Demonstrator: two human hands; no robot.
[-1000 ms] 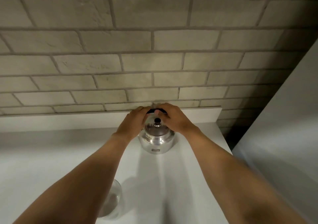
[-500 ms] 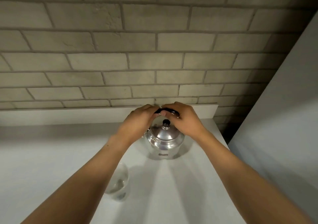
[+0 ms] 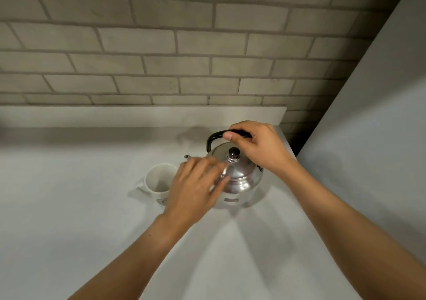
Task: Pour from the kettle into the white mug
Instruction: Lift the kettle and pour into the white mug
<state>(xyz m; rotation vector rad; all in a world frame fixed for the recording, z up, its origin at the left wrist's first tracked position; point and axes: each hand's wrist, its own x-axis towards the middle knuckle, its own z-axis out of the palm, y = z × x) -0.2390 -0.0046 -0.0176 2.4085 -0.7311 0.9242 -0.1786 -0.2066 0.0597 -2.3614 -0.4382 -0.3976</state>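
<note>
A shiny steel kettle (image 3: 242,179) with a black knob on its lid and a black arched handle stands on the white counter near its right end. My right hand (image 3: 258,147) is closed around the top of that handle. My left hand (image 3: 198,184) hovers blurred at the kettle's left side, fingers spread, holding nothing, and hides part of the kettle's body. The white mug (image 3: 159,179) sits upright just left of the kettle, its handle pointing left and its right side covered by my left hand. The kettle's spout tip shows above my left hand, pointing toward the mug.
The white counter (image 3: 80,207) runs left and toward me, with a low white ledge (image 3: 115,115) at its back under a grey brick wall. A tall pale panel (image 3: 380,138) rises just right of the counter's end.
My left hand has come off the kettle handle and dropped to the kettle's left side. The kettle has shifted toward me on the counter, and the view tilted down, showing the whole mug.
</note>
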